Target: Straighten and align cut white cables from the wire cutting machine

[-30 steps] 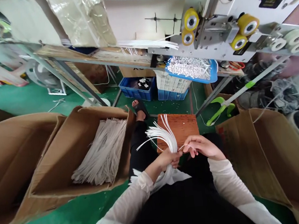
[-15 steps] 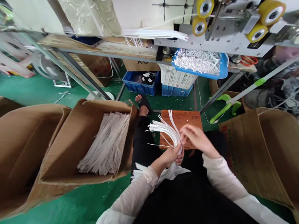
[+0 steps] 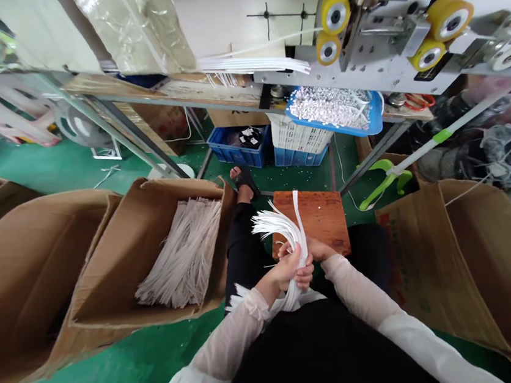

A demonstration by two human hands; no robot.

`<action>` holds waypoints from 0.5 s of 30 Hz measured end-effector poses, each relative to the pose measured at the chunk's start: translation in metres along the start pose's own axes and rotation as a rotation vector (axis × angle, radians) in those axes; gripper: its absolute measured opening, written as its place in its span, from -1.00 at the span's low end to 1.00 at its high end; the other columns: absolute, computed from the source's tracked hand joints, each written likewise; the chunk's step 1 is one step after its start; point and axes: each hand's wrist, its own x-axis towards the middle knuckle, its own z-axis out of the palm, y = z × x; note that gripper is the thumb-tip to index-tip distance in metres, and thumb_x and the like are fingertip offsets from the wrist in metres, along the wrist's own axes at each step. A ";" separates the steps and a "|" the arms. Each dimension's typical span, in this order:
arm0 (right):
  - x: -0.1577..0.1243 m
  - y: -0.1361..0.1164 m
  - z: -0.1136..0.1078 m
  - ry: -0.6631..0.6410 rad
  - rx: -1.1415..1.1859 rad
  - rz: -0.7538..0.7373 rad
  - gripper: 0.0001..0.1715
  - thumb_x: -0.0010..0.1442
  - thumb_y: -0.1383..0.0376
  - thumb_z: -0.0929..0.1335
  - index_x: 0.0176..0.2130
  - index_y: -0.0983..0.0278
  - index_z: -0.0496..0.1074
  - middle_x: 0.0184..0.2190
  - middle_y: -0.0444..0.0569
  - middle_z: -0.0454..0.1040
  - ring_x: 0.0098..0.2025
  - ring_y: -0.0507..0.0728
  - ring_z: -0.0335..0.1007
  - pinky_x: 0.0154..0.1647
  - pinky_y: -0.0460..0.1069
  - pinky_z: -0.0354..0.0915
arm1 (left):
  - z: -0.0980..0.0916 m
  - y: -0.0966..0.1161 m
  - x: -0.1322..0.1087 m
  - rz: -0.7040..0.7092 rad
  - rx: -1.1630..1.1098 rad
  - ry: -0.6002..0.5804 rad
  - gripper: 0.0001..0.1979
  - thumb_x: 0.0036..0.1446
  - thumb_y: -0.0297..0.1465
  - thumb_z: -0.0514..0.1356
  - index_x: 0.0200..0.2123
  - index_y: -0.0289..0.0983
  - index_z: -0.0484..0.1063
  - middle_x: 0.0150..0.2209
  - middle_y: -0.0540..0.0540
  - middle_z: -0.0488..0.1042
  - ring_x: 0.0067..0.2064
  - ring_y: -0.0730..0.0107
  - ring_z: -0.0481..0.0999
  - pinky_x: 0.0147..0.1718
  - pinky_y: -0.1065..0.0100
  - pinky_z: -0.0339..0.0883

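A fanned bundle of thin white strips (image 3: 282,222) stands upright above my lap, its upper ends bending left. My left hand (image 3: 293,271) is wrapped round its lower part. Behind the bundle reaches my right hand (image 3: 318,249), its fingertips showing on the left side beside a short white strand. Those fingers look bent together, but the bundle hides what they hold, if anything. More white strips (image 3: 236,297) lie across my lap. An orange-brown wooden stool (image 3: 320,218) is just beyond my hands.
At left, a cardboard box (image 3: 108,276) holds a pile of white strips. Another cardboard box (image 3: 497,250) stands at right. Ahead is a machine with yellow rollers (image 3: 336,16), above a blue tray (image 3: 374,118) of white bits. A green-footed stand (image 3: 386,180) leans nearby.
My right hand has moved down and left, from the near right side of the bundle to behind it. The left hand keeps its hold. The view has shifted slightly.
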 end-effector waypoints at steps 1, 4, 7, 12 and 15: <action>-0.010 0.000 -0.009 0.035 -0.046 -0.020 -0.71 -0.03 0.18 0.50 -0.35 0.36 0.55 -0.37 0.03 0.52 -0.27 0.18 0.39 -0.08 0.13 0.33 | 0.001 0.000 -0.001 -0.004 0.036 0.051 -0.38 0.01 0.27 0.05 -0.41 -0.21 0.11 -0.67 0.19 -0.01 -0.68 0.61 -0.12 -0.67 0.50 -0.08; -0.051 -0.001 -0.031 0.212 -0.393 -0.152 -0.79 0.07 0.18 0.46 -0.40 0.31 0.55 -0.42 -0.03 0.42 -0.26 0.13 0.30 -0.04 0.09 0.27 | 0.000 -0.005 0.003 -0.022 0.131 0.199 -0.42 -0.09 0.10 0.30 -0.44 -0.21 0.09 -0.67 0.21 0.01 -0.67 0.64 -0.08 -0.64 0.51 -0.06; -0.088 -0.007 -0.032 0.304 -0.777 -0.314 -0.77 0.21 0.20 0.38 -0.42 0.26 0.53 -0.31 0.00 0.38 -0.15 0.13 0.29 0.01 0.07 0.23 | -0.005 -0.018 0.018 -0.029 0.206 0.307 -0.49 -0.18 -0.20 0.42 -0.49 -0.21 0.09 -0.71 0.20 0.05 -0.68 0.63 0.00 -0.65 0.49 -0.03; -0.088 -0.011 -0.002 0.195 -0.605 -0.362 -0.78 0.28 0.25 0.31 -0.33 0.27 0.53 -0.13 0.02 0.50 -0.07 0.11 0.42 0.03 0.01 0.27 | -0.008 -0.038 0.043 0.039 0.408 0.498 -0.79 -0.04 -0.32 0.28 -0.44 -0.28 0.30 -0.74 0.15 0.13 -0.67 0.53 0.14 -0.63 0.44 0.08; -0.072 -0.006 0.008 0.263 -0.538 -0.276 -0.81 0.24 0.28 0.33 -0.29 0.28 0.55 -0.26 -0.03 0.58 -0.19 0.09 0.48 -0.09 -0.05 0.31 | -0.004 -0.034 0.041 0.042 0.571 0.515 -0.82 -0.03 -0.36 0.26 -0.35 -0.34 0.39 -0.66 0.08 0.28 -0.60 0.47 0.27 -0.55 0.40 0.21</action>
